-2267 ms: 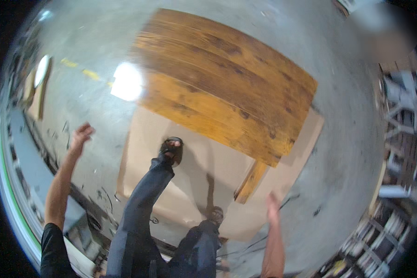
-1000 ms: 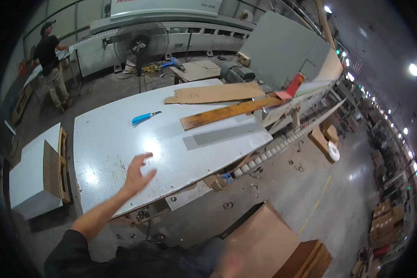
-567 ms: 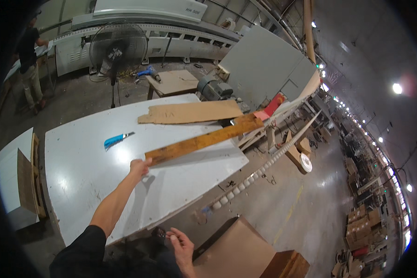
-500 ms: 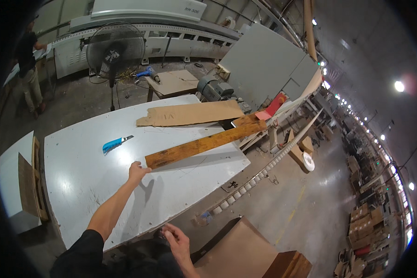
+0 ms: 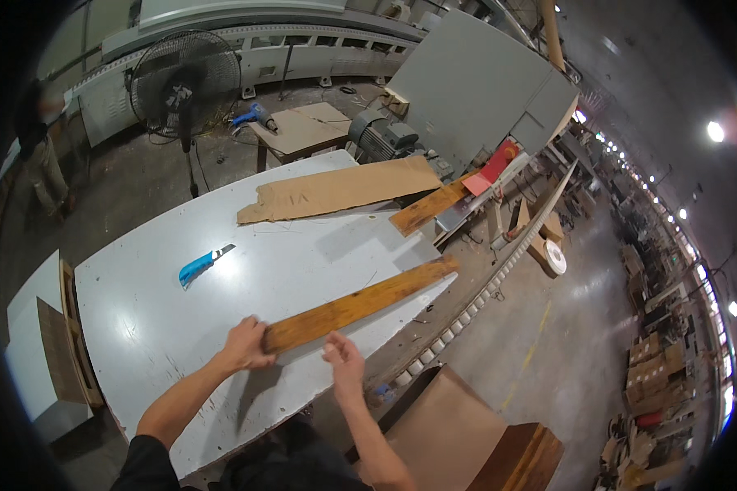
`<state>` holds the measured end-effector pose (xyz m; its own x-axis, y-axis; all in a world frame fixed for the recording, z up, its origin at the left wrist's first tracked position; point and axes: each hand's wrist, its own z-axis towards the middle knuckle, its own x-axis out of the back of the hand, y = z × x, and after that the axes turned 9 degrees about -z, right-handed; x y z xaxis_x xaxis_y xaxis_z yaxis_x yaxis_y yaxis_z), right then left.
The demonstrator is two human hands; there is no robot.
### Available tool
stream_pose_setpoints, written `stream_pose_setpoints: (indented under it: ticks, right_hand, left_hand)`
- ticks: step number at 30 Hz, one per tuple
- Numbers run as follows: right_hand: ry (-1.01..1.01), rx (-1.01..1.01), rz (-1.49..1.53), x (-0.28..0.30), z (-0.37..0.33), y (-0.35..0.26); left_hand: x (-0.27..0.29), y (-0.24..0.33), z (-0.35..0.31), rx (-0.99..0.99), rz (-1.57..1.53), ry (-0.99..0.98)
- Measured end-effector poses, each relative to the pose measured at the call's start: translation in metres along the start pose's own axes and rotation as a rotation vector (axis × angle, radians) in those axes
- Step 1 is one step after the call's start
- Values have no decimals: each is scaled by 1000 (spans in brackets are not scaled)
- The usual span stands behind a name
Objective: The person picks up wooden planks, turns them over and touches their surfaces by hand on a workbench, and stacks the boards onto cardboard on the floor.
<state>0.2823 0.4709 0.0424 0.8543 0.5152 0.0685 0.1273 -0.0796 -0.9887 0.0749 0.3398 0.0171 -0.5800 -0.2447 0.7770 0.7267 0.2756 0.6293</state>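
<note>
Utility knife [image 5: 196, 268], cardboard strip [image 5: 340, 190] on table [image 5: 147, 307]. Left hand [image 5: 246, 345] clamped on wooden plank [image 5: 356, 308]; right hand [image 5: 346, 366] near, closure unclear.

short black sleeve [image 5: 146, 465], bare forearm [image 5: 182, 399], ungloved left hand [image 5: 246, 344]

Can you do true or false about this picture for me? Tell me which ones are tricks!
1. The left hand holds one end of a brown wooden plank. True.
2. The knife on the table has a red handle. False: the knife has a blue handle.
3. A strip of brown cardboard lies on the white table. True.
4. The right hand is holding the knife. False: the right hand is by the plank, away from the knife.
</note>
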Motion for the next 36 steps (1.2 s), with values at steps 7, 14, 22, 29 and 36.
stream_pose_setpoints:
  ticks: [7, 14, 22, 29, 36]
  right_hand:
    - [135, 68, 412, 17, 162, -30]
    - [461, -20, 372, 36, 328, -46]
    - [466, 37, 167, -77, 191, -10]
    - [62, -132, 323, -102, 44, 2]
    - [18, -146, -8, -59, 102, 39]
  left_hand:
    - [63, -25, -129, -2, 422, 122]
    - [42, -13, -124, 338, -393, 276]
    - [28, 26, -19, 539, -1260, 318]
    - [14, -8, -34, 583, -1542, 630]
    - [66, -44, -188, 581, -1161, 666]
